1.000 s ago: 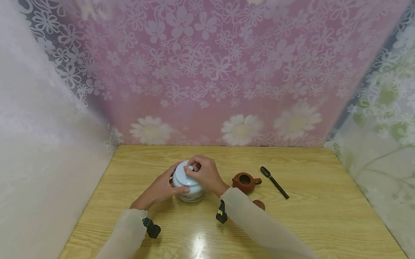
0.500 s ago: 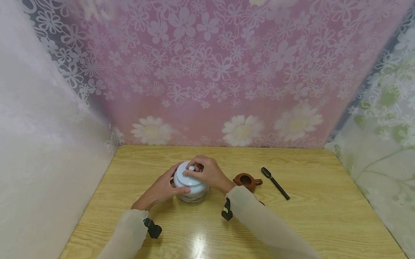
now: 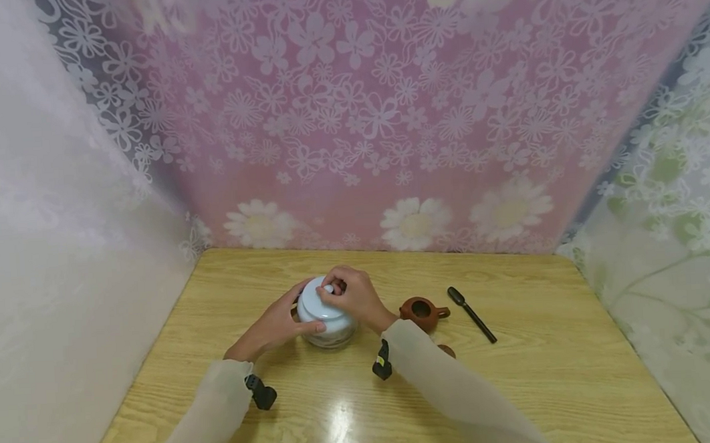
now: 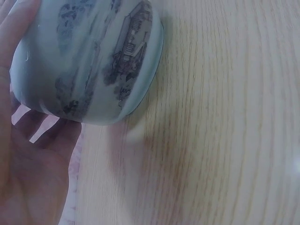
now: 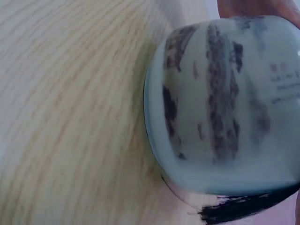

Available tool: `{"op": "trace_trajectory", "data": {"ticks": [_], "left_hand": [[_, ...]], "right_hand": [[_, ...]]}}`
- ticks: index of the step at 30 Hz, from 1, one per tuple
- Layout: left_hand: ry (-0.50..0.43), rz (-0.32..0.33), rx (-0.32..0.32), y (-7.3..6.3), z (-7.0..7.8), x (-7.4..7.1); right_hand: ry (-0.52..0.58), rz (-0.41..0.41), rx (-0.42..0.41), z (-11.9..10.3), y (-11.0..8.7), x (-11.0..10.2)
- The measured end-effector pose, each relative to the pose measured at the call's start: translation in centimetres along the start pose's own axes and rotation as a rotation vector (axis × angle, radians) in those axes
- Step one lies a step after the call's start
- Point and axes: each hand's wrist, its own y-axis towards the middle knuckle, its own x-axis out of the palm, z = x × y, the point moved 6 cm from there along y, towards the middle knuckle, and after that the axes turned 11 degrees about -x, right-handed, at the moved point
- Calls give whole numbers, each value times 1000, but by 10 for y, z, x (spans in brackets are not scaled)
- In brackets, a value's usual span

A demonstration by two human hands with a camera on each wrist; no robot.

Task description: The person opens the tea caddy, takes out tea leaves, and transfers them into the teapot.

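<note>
A pale blue porcelain jar (image 3: 329, 335) stands on the table, painted with a dark landscape that shows in both wrist views. My left hand (image 3: 278, 322) grips the jar's left side, thumb across the front and fingers behind; in the left wrist view several fingers reach round underneath its curve. On top sits a domed lid (image 3: 314, 304) with a small round knob (image 3: 329, 289). My right hand (image 3: 356, 298) pinches that knob with curled fingers. A dark, frayed tassel-like strip (image 5: 248, 206) hangs by the jar in the right wrist view.
Right of the jar stands a reddish-brown clay teapot (image 3: 430, 318) without its lid, handle pointing right. A small brown disc (image 3: 448, 351) shows partly behind the right sleeve. Farther right lies a dark slim utensil (image 3: 473, 317) with a broader end. Flowered cloth (image 3: 351, 148) encloses the table (image 3: 548, 345).
My right hand shifted slightly right, its fingers loosening around the knob, then came back a little and closed on it again. The left hand and jar have hardly moved.
</note>
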Motion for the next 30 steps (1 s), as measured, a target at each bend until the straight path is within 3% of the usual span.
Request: {"op": "trace_trajectory", "data": {"ticks": [11,15,22,25,30], "left_hand": [[-11,5,-10,2,-2,1],[-24,16,-8,3,-6,0],[-39,5,-1,3,-7,-1],[-28,12,-2,2,-8,-2],[-27,15,0,0,-7,-1]], "right_hand": [[100,178,26,5,-8,-4],[76,83,-9,5,-5,-1],[67,-96,9,6,-2,-9],[39,-116,-16,6,-1,-11],[15,-84,-41,2,-4,-13]]}}
